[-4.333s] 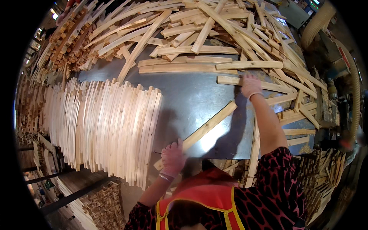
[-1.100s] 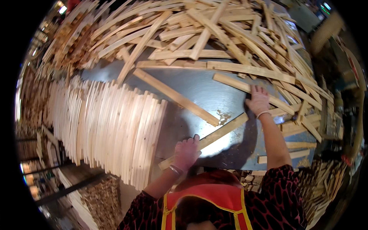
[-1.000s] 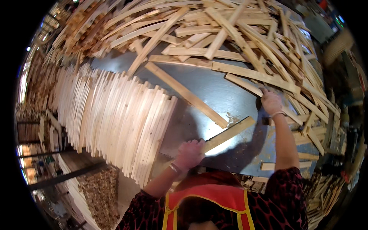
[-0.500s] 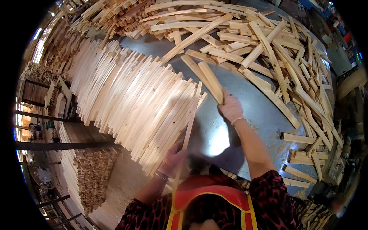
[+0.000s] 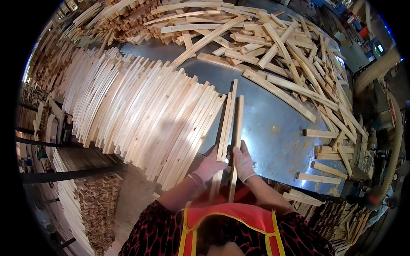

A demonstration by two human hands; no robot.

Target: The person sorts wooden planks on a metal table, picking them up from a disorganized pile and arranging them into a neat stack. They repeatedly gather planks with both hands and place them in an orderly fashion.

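Observation:
Close in front of my body, both hands work at about the same height over the edge of a metal table. My left hand (image 5: 210,165), in a thin pale glove, is closed around what look like two narrow wooden strips (image 5: 226,128), side by side and pointing away from me. Just to its right, my gloved right hand (image 5: 244,164) grips another wooden strip (image 5: 238,123), standing nearly parallel with a small gap between. To the left of my left hand lies a wide row of pale wooden strips (image 5: 153,115), laid close together.
A loose, crisscrossed heap of wooden strips (image 5: 294,55) covers the far and right side of the metal table (image 5: 273,136). Several short pieces (image 5: 318,178) lie at its right edge. Stacked wood (image 5: 98,205) stands at lower left. A ribbed hose (image 5: 395,145) hangs at far right.
My right hand has come back toward me from farther out on the table, bringing wood with it. The strips it was touching there are gone from that spot. My left hand has shifted right.

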